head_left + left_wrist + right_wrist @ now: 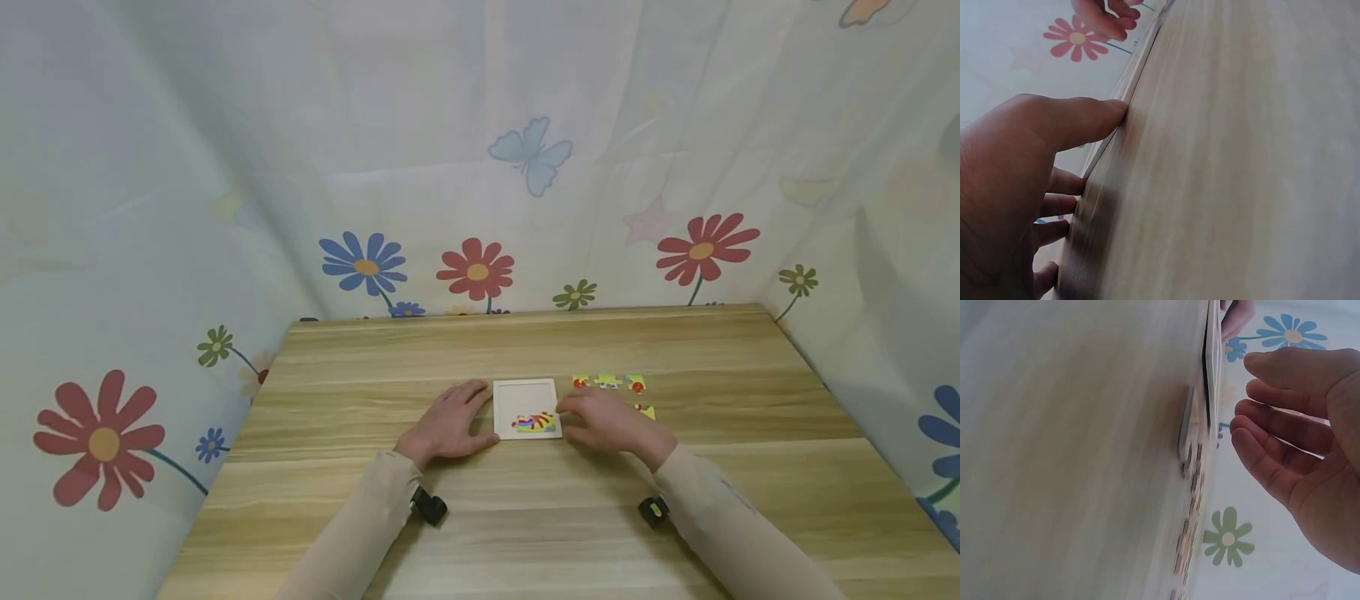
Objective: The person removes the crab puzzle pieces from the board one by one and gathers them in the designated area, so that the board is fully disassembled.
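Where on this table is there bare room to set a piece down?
Bare wood lies behind the tray to the far edge, and left of the left hand. It is crowded right of the tray: right hand and loose pieces.

Head view: bright, even, diffuse light, no glare, sharp in the centre. Soft short shadows under both forearms on the wooden table (525,517). Wide-angle bend at edges; flowered curtain (525,167) curves inward. Wrist views: tabletop smeared w/ motion blur, grain streaked. Left hand (1016,187) close-up, shaded, reddish. Right hand (1310,450) fairly sharp, background curtain soft, slightly washed out.
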The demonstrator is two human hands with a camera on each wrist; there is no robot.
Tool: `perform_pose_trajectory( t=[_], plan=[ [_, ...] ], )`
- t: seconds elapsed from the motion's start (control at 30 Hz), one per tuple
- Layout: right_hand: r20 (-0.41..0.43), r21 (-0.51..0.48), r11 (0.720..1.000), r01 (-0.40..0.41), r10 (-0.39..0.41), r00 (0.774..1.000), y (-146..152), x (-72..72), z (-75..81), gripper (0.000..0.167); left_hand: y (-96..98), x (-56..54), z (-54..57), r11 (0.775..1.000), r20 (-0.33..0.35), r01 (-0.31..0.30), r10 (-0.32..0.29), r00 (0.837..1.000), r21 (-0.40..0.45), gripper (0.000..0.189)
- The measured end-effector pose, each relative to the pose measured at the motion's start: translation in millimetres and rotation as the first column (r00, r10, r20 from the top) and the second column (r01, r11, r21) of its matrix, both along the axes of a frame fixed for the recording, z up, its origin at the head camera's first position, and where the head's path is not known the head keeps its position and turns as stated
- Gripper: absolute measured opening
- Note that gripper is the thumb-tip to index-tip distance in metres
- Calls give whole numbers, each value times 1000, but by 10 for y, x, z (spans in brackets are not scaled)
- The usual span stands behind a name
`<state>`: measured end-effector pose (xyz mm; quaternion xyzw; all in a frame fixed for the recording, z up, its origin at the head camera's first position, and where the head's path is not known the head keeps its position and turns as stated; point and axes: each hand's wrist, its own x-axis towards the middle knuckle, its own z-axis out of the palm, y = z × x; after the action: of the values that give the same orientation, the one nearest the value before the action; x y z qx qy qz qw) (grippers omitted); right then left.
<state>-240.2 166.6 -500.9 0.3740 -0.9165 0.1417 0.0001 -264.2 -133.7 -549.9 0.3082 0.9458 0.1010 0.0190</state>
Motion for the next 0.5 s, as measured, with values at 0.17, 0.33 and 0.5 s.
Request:
perform_pose_trajectory(
  t=[0.17, 0.33, 0.5],
  plan=[
    [0, 6, 1000, 8, -8, 1000, -135, -36, 28, 27, -6, 0, 20, 1000, 2, 5, -5, 1000, 2, 81],
    [35, 18, 1000, 13, -14, 999, -264, -68, 48, 29, -12, -6, 19, 1000, 4, 4, -4, 1000, -10, 81],
    [75, 8, 1000, -4, 4, 997, -384, -94, 40, 29, -12, -7, 21, 1000, 3, 2, -2, 1000, -10, 81]
  ],
)
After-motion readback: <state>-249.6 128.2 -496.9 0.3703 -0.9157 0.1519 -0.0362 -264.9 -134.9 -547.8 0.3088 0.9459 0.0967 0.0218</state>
